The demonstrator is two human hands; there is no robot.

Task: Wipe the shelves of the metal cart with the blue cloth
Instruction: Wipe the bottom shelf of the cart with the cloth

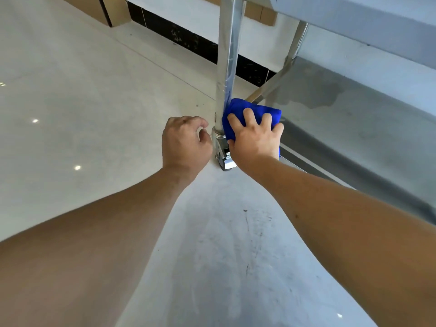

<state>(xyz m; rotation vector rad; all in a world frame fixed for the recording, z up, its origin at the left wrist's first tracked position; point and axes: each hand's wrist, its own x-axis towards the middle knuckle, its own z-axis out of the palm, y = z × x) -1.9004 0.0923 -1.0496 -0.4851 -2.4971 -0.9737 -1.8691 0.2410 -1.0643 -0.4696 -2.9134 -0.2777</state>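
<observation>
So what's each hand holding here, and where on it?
Right hand presses the folded blue cloth from on top, fingers spread, beside the cart post. Left hand holds nothing.

A cart's upright post (227,67) stands at the centre. Right of the post, a lower shelf (354,128) extends away, with an upper shelf (377,22) above it. A folded cloth (250,109) touches the post's right side, on the shelf corner, under the right hand (256,140). The left hand (185,142) hovers just left of the post's base, above the floor (82,102). A caster (225,159) sits below the post.
</observation>
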